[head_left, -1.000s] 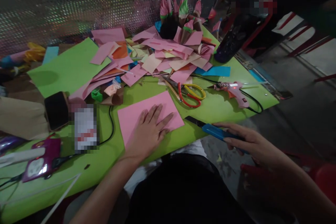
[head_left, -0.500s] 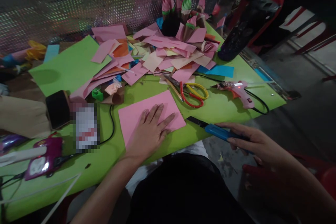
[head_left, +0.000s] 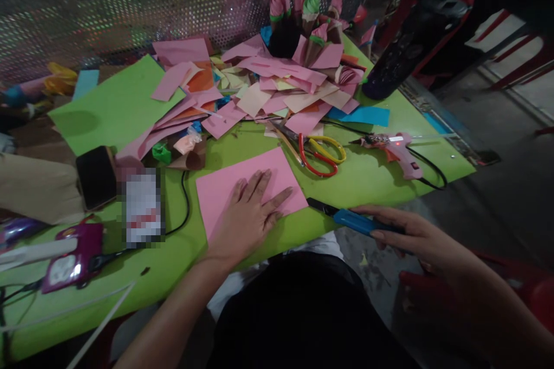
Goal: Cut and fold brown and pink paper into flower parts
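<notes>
My left hand [head_left: 249, 216] lies flat with fingers spread on a pink sheet of paper [head_left: 225, 184], pressing it against the green tabletop [head_left: 168, 277]. In my right hand [head_left: 404, 230] is a blue utility knife [head_left: 357, 222], my fingers wrapped round its handle. Its dark blade points left, and the tip is at the sheet's right corner; whether it touches the paper I cannot tell. Just beyond the sheet lie scissors [head_left: 318, 164] with one red and one yellow handle loop.
A pink hot glue gun [head_left: 404, 153] with a lit red light lies at the right. Behind are heaped paper pieces [head_left: 281, 78], paper cones [head_left: 311, 6] and a dark bottle [head_left: 393, 52]. A black phone [head_left: 96, 176] and a purple corded device [head_left: 73, 259] are at the left.
The knife in my right hand has shifted slightly left, bringing its tip to the sheet's corner. My left hand stays on the sheet.
</notes>
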Demonstrator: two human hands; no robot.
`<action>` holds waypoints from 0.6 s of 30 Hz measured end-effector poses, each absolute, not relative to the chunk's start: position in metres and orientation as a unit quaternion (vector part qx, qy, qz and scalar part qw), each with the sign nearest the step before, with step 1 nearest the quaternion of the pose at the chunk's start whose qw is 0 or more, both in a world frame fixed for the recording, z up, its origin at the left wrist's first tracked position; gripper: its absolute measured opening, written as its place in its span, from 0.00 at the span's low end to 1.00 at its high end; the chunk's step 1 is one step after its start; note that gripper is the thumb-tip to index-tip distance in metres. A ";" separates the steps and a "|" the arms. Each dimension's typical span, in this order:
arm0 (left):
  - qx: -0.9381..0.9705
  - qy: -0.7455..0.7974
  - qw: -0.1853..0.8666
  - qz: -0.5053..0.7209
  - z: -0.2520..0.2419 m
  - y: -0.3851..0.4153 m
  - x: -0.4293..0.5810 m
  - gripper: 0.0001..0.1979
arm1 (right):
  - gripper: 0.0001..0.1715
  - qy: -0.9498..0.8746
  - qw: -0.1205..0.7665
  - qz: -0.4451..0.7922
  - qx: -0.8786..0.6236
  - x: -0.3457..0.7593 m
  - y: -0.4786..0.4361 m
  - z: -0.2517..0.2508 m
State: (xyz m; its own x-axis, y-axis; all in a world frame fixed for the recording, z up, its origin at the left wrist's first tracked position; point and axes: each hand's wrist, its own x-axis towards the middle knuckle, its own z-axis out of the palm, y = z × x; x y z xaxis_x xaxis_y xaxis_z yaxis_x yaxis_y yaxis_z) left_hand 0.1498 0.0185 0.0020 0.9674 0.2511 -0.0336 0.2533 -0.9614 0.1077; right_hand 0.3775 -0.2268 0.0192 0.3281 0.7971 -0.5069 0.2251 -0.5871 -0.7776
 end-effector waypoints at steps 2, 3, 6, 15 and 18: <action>0.990 0.125 0.059 -0.009 0.002 0.019 0.150 0.27 | 0.32 -0.373 0.291 0.448 -0.759 0.380 -0.225 0.019; 0.990 0.124 0.060 -0.008 0.002 0.019 0.150 0.27 | 0.32 -0.395 0.282 0.432 -0.760 0.381 -0.224 0.019; 0.991 0.120 0.065 -0.006 0.002 0.019 0.149 0.26 | 0.33 -0.452 0.240 0.394 -0.763 0.383 -0.223 0.019; 0.990 0.114 0.079 0.005 -0.001 0.019 0.149 0.26 | 0.32 -0.487 0.221 0.368 -0.761 0.388 -0.227 0.011; 0.990 0.117 0.077 0.006 -0.001 0.019 0.149 0.26 | 0.32 -0.488 0.230 0.372 -0.756 0.382 -0.221 0.014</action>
State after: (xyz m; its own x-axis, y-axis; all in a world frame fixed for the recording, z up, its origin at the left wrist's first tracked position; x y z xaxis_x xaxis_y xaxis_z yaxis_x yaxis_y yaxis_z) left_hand 0.1489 0.0188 -0.0009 0.9727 0.2319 -0.0055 0.2300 -0.9611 0.1530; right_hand 0.3819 -0.2214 0.0144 0.2472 0.9078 -0.3389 0.5658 -0.4192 -0.7101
